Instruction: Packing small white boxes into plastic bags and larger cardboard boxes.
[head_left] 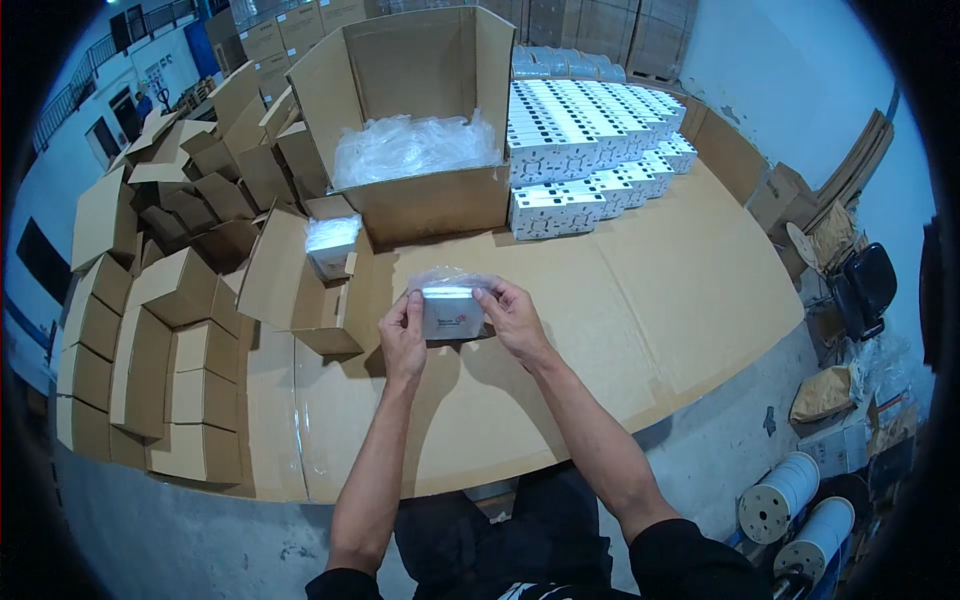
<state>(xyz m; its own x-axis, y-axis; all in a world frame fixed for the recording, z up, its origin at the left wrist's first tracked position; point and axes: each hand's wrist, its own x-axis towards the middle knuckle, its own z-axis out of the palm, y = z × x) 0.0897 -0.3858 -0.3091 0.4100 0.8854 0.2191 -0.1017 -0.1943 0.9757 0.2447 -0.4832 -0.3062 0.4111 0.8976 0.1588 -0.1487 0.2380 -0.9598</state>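
Over the cardboard-covered table, both my hands grip a white square box in a clear plastic bag. My left hand pinches its left edge, thumb on the near face. My right hand has closed on its upper right corner, where the loose bag film bunches along the top. Small print shows on the face toward me. Left of my hands, an open carton holds similar bagged white pieces at its far end. Its near part shows bare cardboard.
Behind stands a big open carton full of clear plastic bags. White patterned boxes are stacked to its right. Several open brown cartons crowd the left side. Cable spools and a dark chair lie beyond the table's right edge.
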